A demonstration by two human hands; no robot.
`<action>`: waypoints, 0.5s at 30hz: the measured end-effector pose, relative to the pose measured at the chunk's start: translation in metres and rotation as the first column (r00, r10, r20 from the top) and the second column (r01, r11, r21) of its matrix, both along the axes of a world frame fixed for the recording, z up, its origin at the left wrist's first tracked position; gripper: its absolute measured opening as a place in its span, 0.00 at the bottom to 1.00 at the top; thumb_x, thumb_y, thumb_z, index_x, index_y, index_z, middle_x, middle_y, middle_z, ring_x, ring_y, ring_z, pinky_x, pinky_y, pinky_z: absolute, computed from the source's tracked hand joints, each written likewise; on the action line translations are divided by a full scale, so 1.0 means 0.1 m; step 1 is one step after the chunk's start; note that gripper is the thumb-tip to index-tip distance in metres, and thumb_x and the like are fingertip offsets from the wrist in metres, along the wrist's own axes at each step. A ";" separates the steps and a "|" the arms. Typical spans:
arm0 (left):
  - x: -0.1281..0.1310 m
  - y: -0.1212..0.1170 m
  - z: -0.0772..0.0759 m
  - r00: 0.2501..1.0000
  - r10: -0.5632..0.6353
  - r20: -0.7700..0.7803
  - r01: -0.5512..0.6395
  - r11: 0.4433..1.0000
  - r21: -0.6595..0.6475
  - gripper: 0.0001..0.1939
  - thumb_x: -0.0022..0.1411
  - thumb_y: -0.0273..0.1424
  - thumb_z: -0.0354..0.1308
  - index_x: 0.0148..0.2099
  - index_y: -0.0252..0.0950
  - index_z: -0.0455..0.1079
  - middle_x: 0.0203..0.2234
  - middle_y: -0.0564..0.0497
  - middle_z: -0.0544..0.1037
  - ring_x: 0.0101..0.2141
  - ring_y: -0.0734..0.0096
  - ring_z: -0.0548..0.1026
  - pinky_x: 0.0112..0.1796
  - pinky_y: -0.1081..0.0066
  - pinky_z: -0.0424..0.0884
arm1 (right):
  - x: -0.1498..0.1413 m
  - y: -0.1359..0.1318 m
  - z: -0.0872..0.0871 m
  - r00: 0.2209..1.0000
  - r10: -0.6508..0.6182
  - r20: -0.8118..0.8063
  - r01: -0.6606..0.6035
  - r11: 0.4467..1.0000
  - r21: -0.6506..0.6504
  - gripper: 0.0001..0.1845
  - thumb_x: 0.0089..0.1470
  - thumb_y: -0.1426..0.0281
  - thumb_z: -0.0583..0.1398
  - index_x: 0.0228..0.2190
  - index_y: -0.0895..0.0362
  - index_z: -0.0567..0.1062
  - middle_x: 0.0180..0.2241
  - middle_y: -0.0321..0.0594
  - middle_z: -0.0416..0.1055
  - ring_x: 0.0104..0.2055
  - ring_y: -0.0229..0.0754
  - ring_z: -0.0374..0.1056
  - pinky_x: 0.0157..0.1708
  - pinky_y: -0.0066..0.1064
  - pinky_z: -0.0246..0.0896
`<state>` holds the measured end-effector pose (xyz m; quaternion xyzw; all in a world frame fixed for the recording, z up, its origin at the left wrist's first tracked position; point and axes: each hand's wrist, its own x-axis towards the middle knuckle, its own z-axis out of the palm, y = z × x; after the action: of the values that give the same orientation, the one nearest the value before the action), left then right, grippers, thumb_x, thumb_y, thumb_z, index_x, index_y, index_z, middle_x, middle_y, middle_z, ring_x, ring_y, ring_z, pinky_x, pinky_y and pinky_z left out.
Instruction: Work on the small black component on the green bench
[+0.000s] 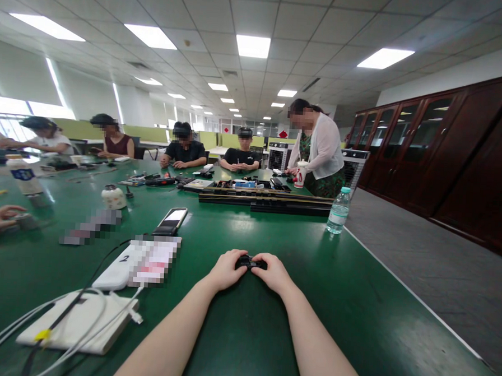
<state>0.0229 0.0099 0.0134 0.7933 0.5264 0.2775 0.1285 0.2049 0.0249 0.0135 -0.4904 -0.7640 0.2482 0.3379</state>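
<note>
Both my hands meet over the green table (243, 333), straight ahead of me. Between them is a small dark object (249, 262), black with a greyish patch, too small and covered to name. My left hand (228, 271) grips its left end, thumb at the near side and fingers curled over the far side. On the right end, my right hand (275, 273) holds it the same way. The fingers hide much of its outline, and it is at or just above the tabletop.
Left of my arms lie a white power bank (114, 268), a white box (75, 322) with cables, and a phone (171, 222). A water bottle (338, 212) stands right, near the table edge. Long black rails (292, 208) lie ahead. Another person's hand (1, 220) is far left.
</note>
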 end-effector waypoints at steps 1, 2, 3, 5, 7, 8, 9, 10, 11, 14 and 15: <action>0.00 0.00 0.00 1.000 0.001 -0.001 -0.001 1.000 -0.001 0.20 0.55 0.30 0.55 0.52 0.37 0.65 0.46 0.47 0.72 0.47 0.61 0.69 0.49 0.64 0.64 | 0.00 0.00 0.00 1.000 0.000 -0.004 0.000 1.000 -0.001 0.12 0.40 0.70 0.62 0.32 0.52 0.76 0.37 0.37 0.74 0.43 0.45 0.67 0.47 0.38 0.59; 0.00 0.00 0.00 1.000 0.002 -0.002 -0.002 1.000 0.000 0.20 0.55 0.29 0.55 0.51 0.37 0.65 0.46 0.47 0.72 0.46 0.61 0.69 0.48 0.64 0.64 | -0.01 -0.01 0.01 1.000 0.000 -0.013 0.000 1.000 -0.002 0.12 0.40 0.70 0.62 0.32 0.52 0.76 0.37 0.37 0.74 0.43 0.45 0.67 0.46 0.38 0.59; 0.00 0.00 0.00 1.000 0.000 -0.002 0.000 1.000 0.003 0.19 0.55 0.29 0.54 0.51 0.37 0.65 0.45 0.47 0.73 0.46 0.61 0.69 0.48 0.64 0.64 | -0.01 -0.01 0.01 1.000 0.003 -0.029 -0.003 1.000 -0.003 0.11 0.41 0.70 0.62 0.32 0.52 0.76 0.37 0.38 0.74 0.43 0.45 0.67 0.46 0.37 0.60; 0.00 0.01 0.00 1.000 -0.007 -0.002 0.007 1.000 0.015 0.18 0.56 0.29 0.54 0.50 0.35 0.66 0.45 0.46 0.73 0.45 0.61 0.70 0.47 0.64 0.65 | -0.02 -0.01 0.03 0.997 0.011 -0.075 -0.012 1.000 -0.007 0.11 0.42 0.69 0.62 0.33 0.54 0.76 0.36 0.39 0.74 0.42 0.44 0.68 0.45 0.37 0.60; -0.01 0.02 -0.01 1.000 -0.012 -0.001 0.012 1.000 0.025 0.18 0.57 0.30 0.53 0.50 0.35 0.66 0.45 0.46 0.73 0.45 0.61 0.70 0.47 0.64 0.65 | -0.02 -0.01 0.04 0.992 0.011 -0.128 -0.013 1.000 -0.014 0.11 0.43 0.68 0.61 0.33 0.55 0.75 0.37 0.39 0.74 0.41 0.44 0.68 0.45 0.37 0.60; -0.01 0.02 -0.02 1.000 -0.013 -0.002 0.013 1.000 0.028 0.18 0.57 0.30 0.53 0.50 0.35 0.66 0.44 0.46 0.73 0.44 0.61 0.70 0.47 0.64 0.65 | -0.02 -0.01 0.05 0.988 0.007 -0.152 -0.010 1.000 -0.020 0.12 0.43 0.68 0.61 0.33 0.55 0.75 0.37 0.40 0.74 0.42 0.44 0.68 0.46 0.37 0.60; -0.01 0.02 -0.02 1.000 -0.011 -0.003 0.011 1.000 0.029 0.18 0.57 0.30 0.54 0.50 0.35 0.66 0.44 0.46 0.73 0.44 0.62 0.70 0.47 0.64 0.65 | -0.02 0.00 0.05 0.984 0.001 -0.176 -0.006 1.000 -0.028 0.12 0.43 0.68 0.61 0.34 0.56 0.75 0.37 0.40 0.74 0.42 0.44 0.68 0.46 0.37 0.59; -0.01 0.02 -0.02 1.000 -0.009 -0.004 0.009 1.000 0.029 0.18 0.57 0.30 0.54 0.50 0.35 0.66 0.44 0.46 0.73 0.44 0.61 0.70 0.47 0.64 0.65 | -0.02 0.00 0.05 0.980 -0.006 -0.200 -0.001 0.999 -0.036 0.13 0.43 0.67 0.61 0.34 0.56 0.75 0.37 0.40 0.74 0.42 0.44 0.68 0.47 0.37 0.59; -0.01 0.02 -0.02 1.000 -0.007 -0.005 0.007 1.000 0.028 0.18 0.56 0.30 0.54 0.50 0.35 0.66 0.44 0.46 0.73 0.45 0.61 0.70 0.47 0.64 0.65 | -0.01 0.01 0.05 0.974 -0.015 -0.225 0.005 0.999 -0.045 0.13 0.43 0.67 0.61 0.34 0.56 0.75 0.37 0.40 0.75 0.42 0.44 0.69 0.47 0.38 0.59; -0.01 0.01 -0.02 1.000 -0.003 -0.006 0.003 1.000 0.021 0.18 0.56 0.29 0.54 0.50 0.35 0.65 0.45 0.46 0.73 0.45 0.61 0.70 0.47 0.64 0.65 | -0.01 0.05 0.02 0.949 -0.049 -0.313 0.027 0.997 -0.075 0.14 0.42 0.65 0.61 0.34 0.57 0.75 0.37 0.41 0.75 0.43 0.45 0.69 0.47 0.39 0.59; -0.01 0.00 -0.01 1.000 -0.003 -0.006 0.003 1.000 0.018 0.18 0.56 0.29 0.54 0.50 0.36 0.65 0.45 0.46 0.73 0.45 0.61 0.70 0.47 0.64 0.65 | -0.01 0.07 0.00 0.938 -0.063 -0.342 0.035 0.996 -0.086 0.15 0.42 0.65 0.62 0.34 0.57 0.75 0.38 0.42 0.75 0.43 0.45 0.69 0.47 0.39 0.60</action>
<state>0.0223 0.0104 0.0121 0.7960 0.5233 0.2795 0.1203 0.2040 0.0317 0.0139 -0.4711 -0.6703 0.3517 0.4528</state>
